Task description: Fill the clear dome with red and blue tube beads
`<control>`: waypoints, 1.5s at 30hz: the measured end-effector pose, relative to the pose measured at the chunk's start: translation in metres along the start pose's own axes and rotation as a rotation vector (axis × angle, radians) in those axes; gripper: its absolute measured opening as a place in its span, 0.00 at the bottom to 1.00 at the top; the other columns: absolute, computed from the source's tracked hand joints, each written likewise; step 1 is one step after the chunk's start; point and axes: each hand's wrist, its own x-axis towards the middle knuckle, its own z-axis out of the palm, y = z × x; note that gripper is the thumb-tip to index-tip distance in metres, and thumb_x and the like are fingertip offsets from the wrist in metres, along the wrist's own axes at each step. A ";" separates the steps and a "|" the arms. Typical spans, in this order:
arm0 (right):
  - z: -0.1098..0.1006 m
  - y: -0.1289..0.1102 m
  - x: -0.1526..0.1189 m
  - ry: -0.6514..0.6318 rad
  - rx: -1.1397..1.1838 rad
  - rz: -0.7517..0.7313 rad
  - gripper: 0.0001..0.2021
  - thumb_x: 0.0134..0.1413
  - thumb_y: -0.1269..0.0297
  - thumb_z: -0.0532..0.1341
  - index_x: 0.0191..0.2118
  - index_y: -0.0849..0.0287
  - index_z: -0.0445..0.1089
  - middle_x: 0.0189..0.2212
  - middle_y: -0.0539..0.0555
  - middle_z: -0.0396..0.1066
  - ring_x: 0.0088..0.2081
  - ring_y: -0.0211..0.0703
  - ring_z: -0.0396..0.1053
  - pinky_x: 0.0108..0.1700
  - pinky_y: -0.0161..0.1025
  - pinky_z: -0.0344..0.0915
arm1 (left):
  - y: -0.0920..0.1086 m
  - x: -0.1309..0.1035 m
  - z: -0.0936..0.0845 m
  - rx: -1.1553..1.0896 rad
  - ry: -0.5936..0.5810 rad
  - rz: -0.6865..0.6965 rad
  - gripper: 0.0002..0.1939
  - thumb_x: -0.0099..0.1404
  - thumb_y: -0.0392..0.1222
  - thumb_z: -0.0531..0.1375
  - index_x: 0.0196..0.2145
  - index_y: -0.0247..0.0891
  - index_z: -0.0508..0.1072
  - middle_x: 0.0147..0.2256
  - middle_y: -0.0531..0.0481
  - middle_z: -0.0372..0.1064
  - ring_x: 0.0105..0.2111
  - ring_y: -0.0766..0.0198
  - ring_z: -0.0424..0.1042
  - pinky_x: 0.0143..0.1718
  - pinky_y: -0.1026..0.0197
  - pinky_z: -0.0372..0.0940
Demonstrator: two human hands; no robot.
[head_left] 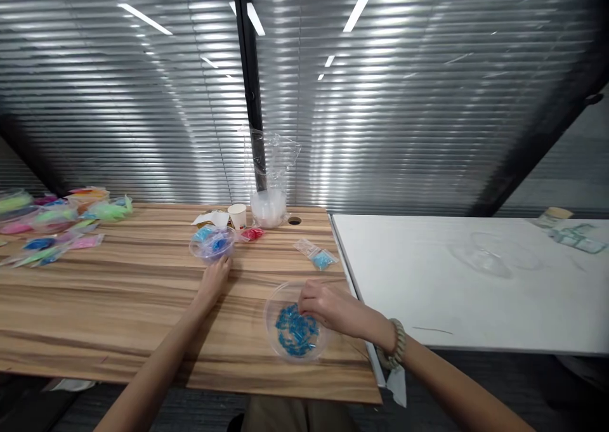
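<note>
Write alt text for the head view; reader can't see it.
The person's right hand is in a round, clear plastic bowl of small blue pieces on a wood-grain table. The left hand is at the near rim of another round, translucent plastic bowl holding blue items; grey slatted blinds hang behind.

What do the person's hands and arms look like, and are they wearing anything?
The left hand and right hand wear no gloves, and no sleeves show. The right arm has a thick, ridged, beige-looking band around the wrist, a bit like a coiled hair tie. The left arm shows no band.
</note>
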 end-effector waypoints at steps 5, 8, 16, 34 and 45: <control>0.002 0.005 -0.005 0.021 0.036 -0.023 0.12 0.61 0.68 0.50 0.36 0.58 0.71 0.32 0.55 0.69 0.38 0.41 0.65 0.41 0.37 0.62 | -0.007 0.004 0.012 -0.218 0.140 -0.109 0.12 0.62 0.34 0.47 0.35 0.34 0.69 0.37 0.41 0.69 0.38 0.57 0.68 0.36 0.60 0.61; 0.003 0.008 -0.012 0.097 0.061 -0.006 0.11 0.61 0.67 0.51 0.39 0.59 0.71 0.34 0.56 0.70 0.39 0.41 0.66 0.40 0.37 0.63 | -0.010 0.007 0.016 -0.316 0.187 -0.114 0.10 0.61 0.37 0.49 0.32 0.34 0.69 0.35 0.42 0.70 0.38 0.57 0.67 0.39 0.58 0.62; 0.003 0.030 -0.041 0.556 0.147 0.183 0.10 0.60 0.65 0.52 0.39 0.56 0.71 0.34 0.54 0.72 0.38 0.43 0.68 0.39 0.40 0.66 | -0.013 0.007 0.006 -0.413 0.183 -0.071 0.07 0.56 0.37 0.51 0.25 0.35 0.68 0.30 0.43 0.71 0.34 0.56 0.68 0.38 0.57 0.62; 0.044 0.154 0.002 0.397 0.096 0.813 0.13 0.44 0.55 0.62 0.24 0.62 0.67 0.23 0.52 0.68 0.27 0.40 0.63 0.29 0.34 0.56 | 0.146 -0.068 -0.112 -0.561 -0.236 0.787 0.10 0.64 0.32 0.50 0.30 0.37 0.70 0.33 0.48 0.66 0.37 0.64 0.64 0.40 0.64 0.59; 0.047 0.132 0.005 0.449 0.775 0.624 0.18 0.47 0.49 0.56 0.22 0.61 0.63 0.18 0.48 0.60 0.21 0.33 0.54 0.23 0.32 0.49 | 0.128 -0.022 -0.104 -0.867 -0.169 0.555 0.09 0.61 0.42 0.56 0.32 0.36 0.75 0.31 0.48 0.74 0.32 0.64 0.71 0.34 0.66 0.63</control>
